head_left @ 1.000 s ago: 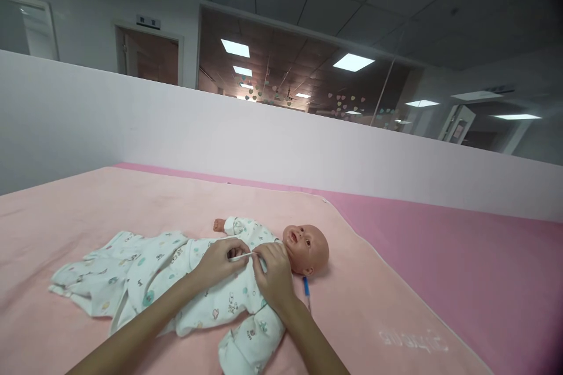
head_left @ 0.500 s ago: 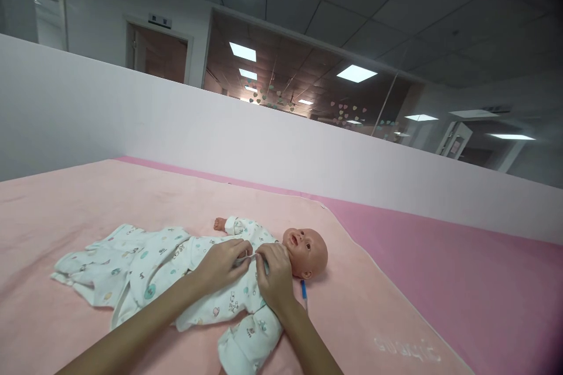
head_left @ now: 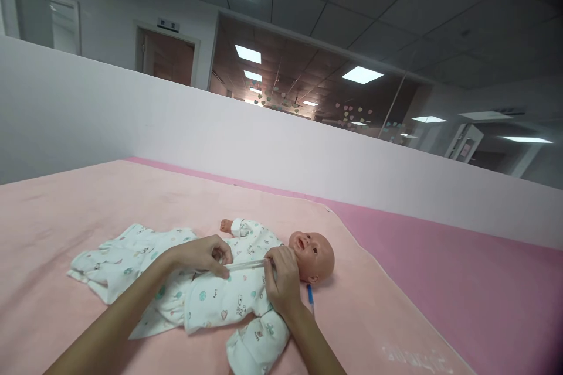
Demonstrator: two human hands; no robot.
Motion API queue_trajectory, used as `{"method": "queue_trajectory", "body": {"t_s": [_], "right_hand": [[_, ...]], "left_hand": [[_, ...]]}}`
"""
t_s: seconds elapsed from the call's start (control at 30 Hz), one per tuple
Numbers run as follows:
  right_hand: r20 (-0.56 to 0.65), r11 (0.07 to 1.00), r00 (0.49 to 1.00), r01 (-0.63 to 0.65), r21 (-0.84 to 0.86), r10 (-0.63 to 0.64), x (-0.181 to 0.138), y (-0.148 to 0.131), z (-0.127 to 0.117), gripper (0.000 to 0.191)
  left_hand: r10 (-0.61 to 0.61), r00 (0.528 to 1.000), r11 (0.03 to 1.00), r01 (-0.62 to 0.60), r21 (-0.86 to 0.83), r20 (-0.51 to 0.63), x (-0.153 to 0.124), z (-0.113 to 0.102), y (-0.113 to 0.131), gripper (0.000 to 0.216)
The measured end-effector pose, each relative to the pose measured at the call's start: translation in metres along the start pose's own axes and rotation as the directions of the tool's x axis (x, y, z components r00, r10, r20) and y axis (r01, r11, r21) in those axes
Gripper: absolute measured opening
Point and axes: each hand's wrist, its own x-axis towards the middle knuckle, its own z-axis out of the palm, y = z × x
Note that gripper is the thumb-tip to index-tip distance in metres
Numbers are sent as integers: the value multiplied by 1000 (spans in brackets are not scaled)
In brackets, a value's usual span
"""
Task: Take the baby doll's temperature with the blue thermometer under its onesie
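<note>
A baby doll (head_left: 313, 253) lies on its back on a light pink blanket (head_left: 88, 211), head to the right. It wears a white printed romper (head_left: 220, 299). My left hand (head_left: 203, 255) pinches the romper's front edge at the chest. Close under the doll's chin, my right hand (head_left: 281, 281) pinches the same edge. The edge is stretched taut between the two hands. One small doll hand (head_left: 226, 225) sticks out of the far sleeve.
A blue pen (head_left: 310, 296) lies on the blanket just beside the doll's head and my right wrist. The blanket covers a darker pink mat (head_left: 461, 281). A low white partition wall (head_left: 264, 140) runs along the far side.
My left hand has slid left along the romper's front edge, away from my right hand, pulling the edge taut. The view has shifted slightly.
</note>
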Motion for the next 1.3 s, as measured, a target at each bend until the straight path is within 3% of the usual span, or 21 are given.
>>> {"method": "queue_trajectory", "body": {"t_s": [0.17, 0.27, 0.37, 0.43, 0.53, 0.63, 0.73, 0.97, 1.1, 1.17, 1.23, 1.3], "right_hand": [[-13, 1000, 1000, -21, -12, 21, 1, 0, 0, 13], [-28, 1000, 999, -20, -23, 20, 1, 0, 0, 13], [-46, 999, 999, -22, -39, 20, 1, 1, 1, 13], [-50, 998, 998, -36, -48, 33, 1, 2, 3, 13], [-46, 996, 997, -66, -62, 63, 1, 4, 5, 13], [-42, 994, 996, -80, -68, 77, 1, 4, 6, 13], [-55, 995, 996, -72, -75, 68, 1, 3, 6, 13], [-74, 995, 995, -73, -61, 69, 0, 3, 6, 12], [-65, 995, 994, -86, -41, 83, 0, 3, 6, 12], [-59, 994, 994, -95, -48, 92, -1, 4, 8, 12], [-52, 993, 994, -101, -62, 98, -2, 5, 9, 12], [-53, 993, 994, -101, -64, 98, -2, 5, 9, 12]], "left_hand": [[-61, 996, 998, 60, -22, -68, 2, 2, -5, 29], [-78, 972, 994, 93, 58, -223, 3, 4, -4, 27], [-45, 928, 960, 143, 242, -369, 7, 12, 0, 21], [3, 906, 871, 206, 446, -424, 10, 21, 6, 19], [90, 892, 643, 287, 710, -443, 15, 36, 13, 21], [104, 896, 513, 323, 795, -431, 17, 46, 16, 23], [105, 906, 481, 315, 819, -410, 18, 51, 16, 22], [82, 893, 518, 341, 784, -442, 12, 46, 22, 14], [51, 906, 638, 295, 711, -421, 1, 26, 29, 10], [50, 922, 712, 236, 661, -383, 0, 13, 34, 19], [67, 927, 756, 194, 625, -369, 8, 4, 37, 28], [139, 902, 779, 154, 607, -408, 25, 3, 38, 29]]}}
